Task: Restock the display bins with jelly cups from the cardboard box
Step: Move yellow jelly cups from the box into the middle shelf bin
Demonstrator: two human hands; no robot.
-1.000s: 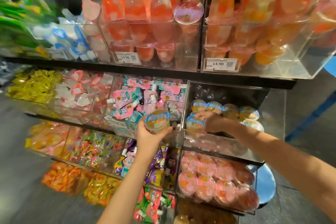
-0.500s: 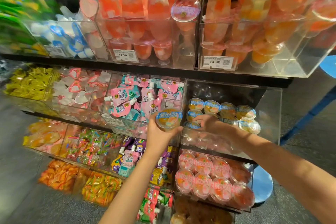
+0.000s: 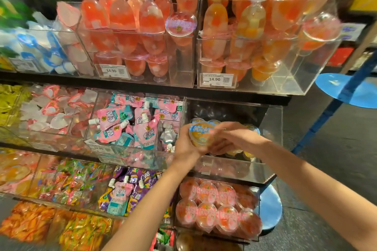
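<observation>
Orange jelly cup [image 3: 201,135] sits in the left hand's [image 3: 186,146] grip above the clear bin [image 3: 230,167]; the right hand [image 3: 234,138] pinches it too. A few cups [image 3: 252,128] are placed; the bin looks mostly unfilled.

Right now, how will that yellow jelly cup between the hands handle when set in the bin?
The yellow jelly cup looks like thin clear plastic, so probably squeezable. Full of jelly, it is likely heavy for its size. Its round wall might roll if laid sideways in the clear bin.
</observation>
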